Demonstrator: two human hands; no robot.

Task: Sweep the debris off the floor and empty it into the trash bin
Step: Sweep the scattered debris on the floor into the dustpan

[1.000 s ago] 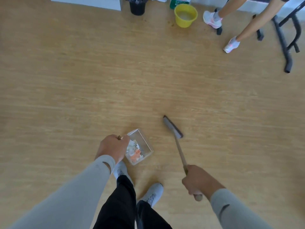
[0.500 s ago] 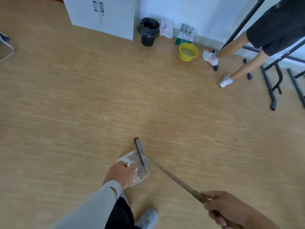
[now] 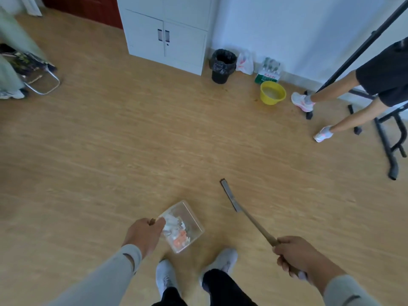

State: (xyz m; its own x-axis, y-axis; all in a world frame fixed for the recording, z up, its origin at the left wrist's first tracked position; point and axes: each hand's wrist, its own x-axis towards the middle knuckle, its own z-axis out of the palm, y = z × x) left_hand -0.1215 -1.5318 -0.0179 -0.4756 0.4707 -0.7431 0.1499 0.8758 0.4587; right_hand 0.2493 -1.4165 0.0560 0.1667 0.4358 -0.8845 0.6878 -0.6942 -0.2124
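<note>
Clamped around the wooden handle of the broom [image 3: 249,215], the right hand [image 3: 298,258] holds it slanting forward and to the left, the narrow dark head lifted over the wooden floor [image 3: 110,151]. Left hand [image 3: 144,235], its grip closed on the short handle of the clear dustpan [image 3: 183,226], carries the pan just ahead of the person's grey shoes [image 3: 220,260]. Debris [image 3: 177,231], white scraps with orange pieces, lies inside the pan toward its near end. Both forearms wear grey sleeves [image 3: 106,279]; dark trousers show at the bottom edge.

Farther on, bare floor separates the pan from the far wall. Against that wall stands the trash bin [image 3: 221,66], lined with a black bag, just right of a white cabinet [image 3: 165,32]. Right of the bin sit a white plastic bag [image 3: 245,62], a pack of bottles [image 3: 268,70] and, nearer, a yellow basin [image 3: 272,93]. At far right a second person's legs [image 3: 340,111] in pale shoes stand beside a black metal frame [image 3: 386,146]. At far left, a folding stool [image 3: 42,78].
</note>
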